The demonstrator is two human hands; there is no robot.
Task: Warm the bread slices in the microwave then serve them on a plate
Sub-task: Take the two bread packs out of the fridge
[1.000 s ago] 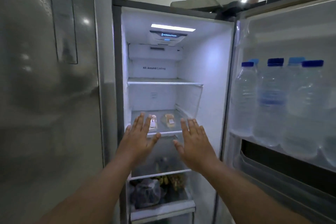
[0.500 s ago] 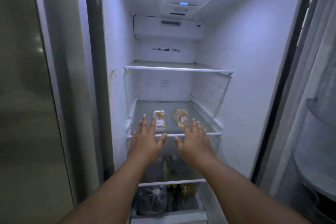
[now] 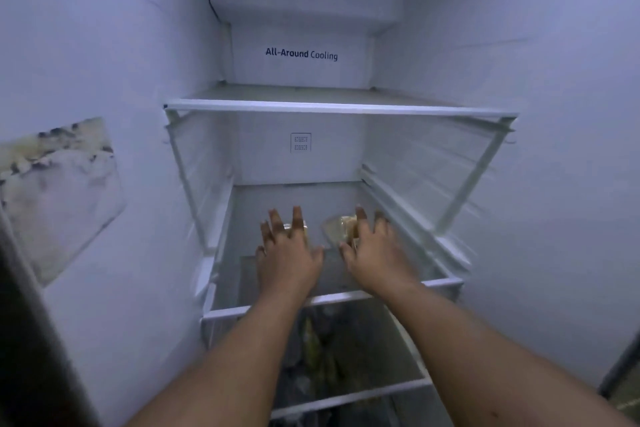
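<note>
Reached deeper into the fridge than half a second ago: left hand (image 3: 289, 262) and right hand (image 3: 375, 255), each grip spread and holding nothing, now past the front edge of the middle shelf (image 3: 446, 282). Open room above, up to the upper shelf (image 3: 339, 107); "All-Around Cooling" (image 3: 301, 54) readable on the back wall. Two wrapped bread packs on the middle shelf: left pack (image 3: 303, 229) mostly hidden under the left fingers, right pack (image 3: 337, 227) just beside the right fingertips.

Both forearms stretch forward from the lower frame; the left hand (image 3: 289, 255) and right hand (image 3: 375, 250) are palm-down, fingers spread, at frame centre.

White fridge interior (image 3: 519, 45), glass shelves (image 3: 339, 107)
</note>
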